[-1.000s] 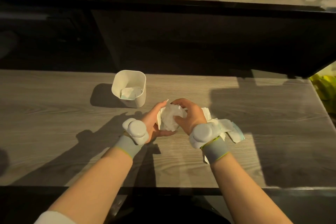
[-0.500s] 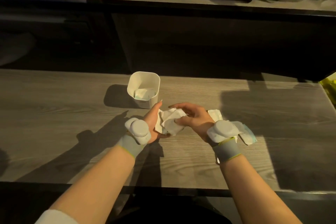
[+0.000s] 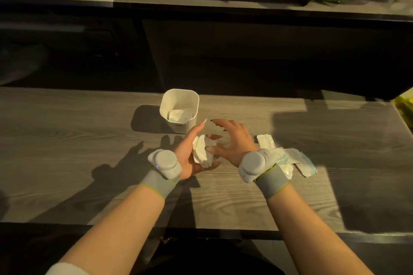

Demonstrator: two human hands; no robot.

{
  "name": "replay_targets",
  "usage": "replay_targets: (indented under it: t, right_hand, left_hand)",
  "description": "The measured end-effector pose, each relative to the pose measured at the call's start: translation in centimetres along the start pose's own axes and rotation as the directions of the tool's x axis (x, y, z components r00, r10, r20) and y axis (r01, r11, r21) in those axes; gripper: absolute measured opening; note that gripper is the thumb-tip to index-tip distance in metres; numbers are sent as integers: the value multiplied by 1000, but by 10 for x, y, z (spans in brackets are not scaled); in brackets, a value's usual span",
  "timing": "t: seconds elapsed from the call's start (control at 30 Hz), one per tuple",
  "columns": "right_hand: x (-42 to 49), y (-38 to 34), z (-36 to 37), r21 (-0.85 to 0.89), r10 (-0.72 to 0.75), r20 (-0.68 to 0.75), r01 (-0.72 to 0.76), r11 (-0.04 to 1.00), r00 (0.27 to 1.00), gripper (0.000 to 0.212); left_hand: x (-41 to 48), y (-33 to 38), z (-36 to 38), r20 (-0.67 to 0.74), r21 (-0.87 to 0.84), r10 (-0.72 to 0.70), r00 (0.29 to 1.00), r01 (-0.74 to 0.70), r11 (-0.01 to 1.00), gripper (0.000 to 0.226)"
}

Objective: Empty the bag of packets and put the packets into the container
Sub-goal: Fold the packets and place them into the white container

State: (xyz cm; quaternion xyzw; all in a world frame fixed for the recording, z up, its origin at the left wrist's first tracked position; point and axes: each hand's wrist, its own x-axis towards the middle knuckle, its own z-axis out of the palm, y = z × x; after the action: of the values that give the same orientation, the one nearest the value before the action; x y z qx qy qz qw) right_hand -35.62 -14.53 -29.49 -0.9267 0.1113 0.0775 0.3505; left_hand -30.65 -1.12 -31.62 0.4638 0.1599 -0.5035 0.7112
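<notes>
Between the hands, crumpled bag (image 3: 203,151) in left grip (image 3: 194,151); right grip (image 3: 232,140) spread, empty.

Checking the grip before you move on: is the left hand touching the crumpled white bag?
Touching. The head view shows the crumpled bag lying against the left hand, in its palm.

Each wrist wears a grey knitted cuff edged in yellow-green (image 3: 157,185), topped by a rounded pale-grey plastic tracker pod (image 3: 165,163); the left pod shows a small blue light. A white sleeve (image 3: 64,269) covers the left upper arm.
</notes>
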Motion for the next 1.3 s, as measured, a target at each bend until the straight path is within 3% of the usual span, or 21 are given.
replay_targets:
  t: [0.07, 0.13, 0.27, 0.4, 0.57, 0.63, 0.7, 0.8, 0.93, 1.03, 1.13, 1.3]
  right_hand:
    - [-5, 1, -4, 2, -17, -103, 17, 1000, 995, 48]
    - [-14, -2, -7, 60, -90, -73, 94, 994, 993, 34]
    - [-24, -1, -2, -16, -159, 93, 161, 987, 983, 49]
    - [-25, 11, 6, -96, -107, -9, 106, 990, 994, 29]
    - [-26, 40, 5, 209, 111, -71, -94, 973, 991, 19]
    - [-28, 47, 3, 509, 171, 11, -153, 847, 985, 6]
    - [-30, 54, 2, 656, 131, 53, -134, 743, 990, 15]
    - [-32, 61, 8, 569, 78, -12, -57, 820, 997, 17]
    - [-29, 71, 20, 250, 53, -189, -4, 968, 981, 25]
    - [-23, 73, 25, 244, 57, -214, -3, 970, 975, 27]
    - [-15, 74, 34, 219, 98, -167, -60, 974, 981, 23]
    - [-9, 80, 57, 271, 203, -62, -179, 946, 977, 27]
  left_hand:
    - [1, 0, 2, -51, 13, 17, 999, -16, 1000, 48]
    - [4, 0, 7, -113, 47, 0, 994, 6, 999, 46]
    - [12, -4, 21, -199, 148, -80, 977, 110, 983, 60]
    - [20, -10, 30, -223, 145, -101, 970, 136, 980, 69]
    - [30, -16, 25, -115, 56, -107, 988, 114, 992, 78]
    - [29, -18, 23, -73, 117, -84, 994, 92, 989, 73]
    - [29, -25, 29, -45, 225, -27, 999, 37, 974, 58]
    - [30, -38, 37, -81, 280, 155, 985, -127, 952, 43]
    - [37, -47, 32, -83, 608, 361, 929, -240, 757, 40]
    - [46, -54, 25, -42, 670, 375, 926, -252, 698, 34]
    - [53, -61, 18, -62, 780, 480, 875, -258, 571, 35]
    - [64, -79, 12, -117, 705, 552, 826, -322, 632, 51]
